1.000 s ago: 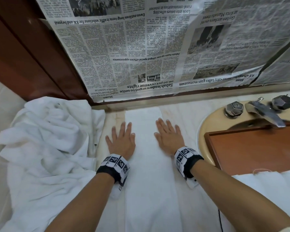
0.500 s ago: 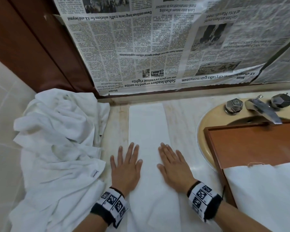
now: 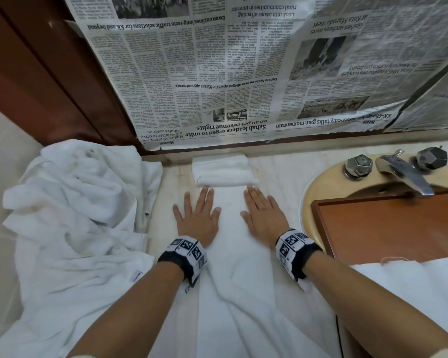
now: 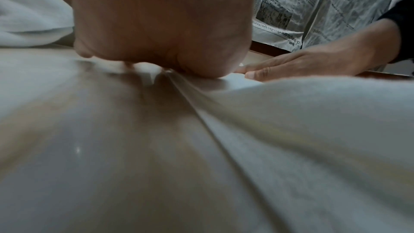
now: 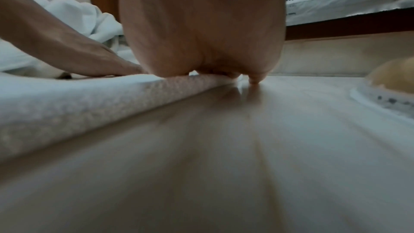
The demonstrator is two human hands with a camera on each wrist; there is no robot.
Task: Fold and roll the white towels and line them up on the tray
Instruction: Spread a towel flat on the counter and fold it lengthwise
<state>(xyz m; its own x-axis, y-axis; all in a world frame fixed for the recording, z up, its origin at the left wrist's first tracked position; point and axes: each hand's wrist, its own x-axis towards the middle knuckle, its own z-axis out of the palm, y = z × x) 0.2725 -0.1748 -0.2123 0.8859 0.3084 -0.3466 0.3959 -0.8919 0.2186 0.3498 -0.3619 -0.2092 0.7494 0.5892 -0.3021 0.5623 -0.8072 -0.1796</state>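
A long white towel, folded into a narrow strip, lies on the marble counter and runs from me to the wall. Its far end is doubled over into a thick band. My left hand and right hand press flat on the strip, fingers straight, fingertips just short of that band. The left wrist view shows my left palm down on the cloth; the right wrist view shows my right palm on the towel's edge. The brown wooden tray sits over the sink at right.
A heap of crumpled white towels fills the counter's left side. Another white towel lies across the tray's near end. The tap and two knobs stand behind the tray. Newspaper covers the wall behind.
Both flat hands slid back toward me along the strip, then forward again. The towel's far end, flat against the wall before, now lies doubled over.
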